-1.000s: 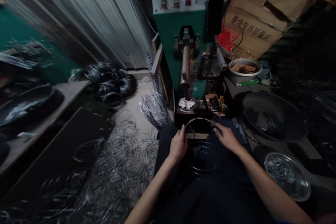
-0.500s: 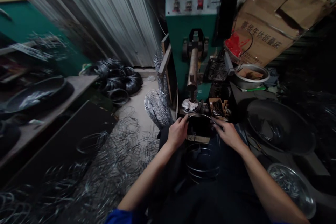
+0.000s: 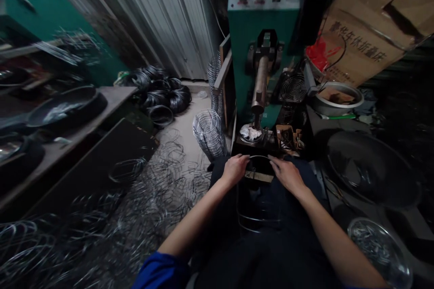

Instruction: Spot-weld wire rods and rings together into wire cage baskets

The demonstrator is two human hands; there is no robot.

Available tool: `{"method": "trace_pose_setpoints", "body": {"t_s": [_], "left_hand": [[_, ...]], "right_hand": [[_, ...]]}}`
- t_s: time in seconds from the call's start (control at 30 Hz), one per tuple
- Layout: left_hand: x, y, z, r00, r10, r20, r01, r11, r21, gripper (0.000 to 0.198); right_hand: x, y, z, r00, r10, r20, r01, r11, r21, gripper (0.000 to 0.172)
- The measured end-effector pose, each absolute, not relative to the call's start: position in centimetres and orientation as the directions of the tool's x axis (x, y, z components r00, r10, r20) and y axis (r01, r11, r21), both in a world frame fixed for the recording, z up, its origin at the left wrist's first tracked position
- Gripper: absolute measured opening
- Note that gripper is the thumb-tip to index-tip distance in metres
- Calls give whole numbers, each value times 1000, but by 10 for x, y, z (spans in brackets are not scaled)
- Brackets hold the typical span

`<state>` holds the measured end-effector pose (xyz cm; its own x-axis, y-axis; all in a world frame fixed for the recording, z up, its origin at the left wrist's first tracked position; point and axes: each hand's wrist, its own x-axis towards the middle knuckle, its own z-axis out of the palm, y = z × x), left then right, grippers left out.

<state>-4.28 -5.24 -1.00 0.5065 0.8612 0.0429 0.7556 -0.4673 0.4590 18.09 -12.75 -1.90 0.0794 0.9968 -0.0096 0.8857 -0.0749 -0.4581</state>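
Between both hands, above my lap, is a thin wire frame (image 3: 260, 156) with a curved far edge and a near edge that hangs over my dark trousers. My left hand (image 3: 235, 168) has its fingers closed on the left of the curved far edge. On the right of that same edge, my right hand (image 3: 286, 173) grips with thumb and fingers. Just beyond the hands, a white crumpled cloth (image 3: 251, 132) sits on the lower part of the green machine (image 3: 233, 27), under its metal rod (image 3: 261, 82).
A tall stack of wire rings (image 3: 208, 133) stands left of the machine. Loose wire loops (image 3: 162, 185) litter the floor. On the right are a large dark pan (image 3: 373, 167), a bowl of small metal pieces (image 3: 379, 248) and a metal basin (image 3: 337, 98). Cardboard boxes (image 3: 362, 31) lean behind.
Both hands have come closer together and slightly lower along the wire. The wire's shape looks longer and narrower than before. My view has shifted left, so the machine sits further right.
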Motion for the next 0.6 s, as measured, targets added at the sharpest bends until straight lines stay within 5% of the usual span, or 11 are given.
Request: {"method": "trace_pose_setpoints", "body": {"t_s": [0.6], "left_hand": [[-38,-57,-25,467,881,78,731,-434,527,33]], "right_hand": [[192,-114,-14,-6,997,82,832,51,-553,34]]}}
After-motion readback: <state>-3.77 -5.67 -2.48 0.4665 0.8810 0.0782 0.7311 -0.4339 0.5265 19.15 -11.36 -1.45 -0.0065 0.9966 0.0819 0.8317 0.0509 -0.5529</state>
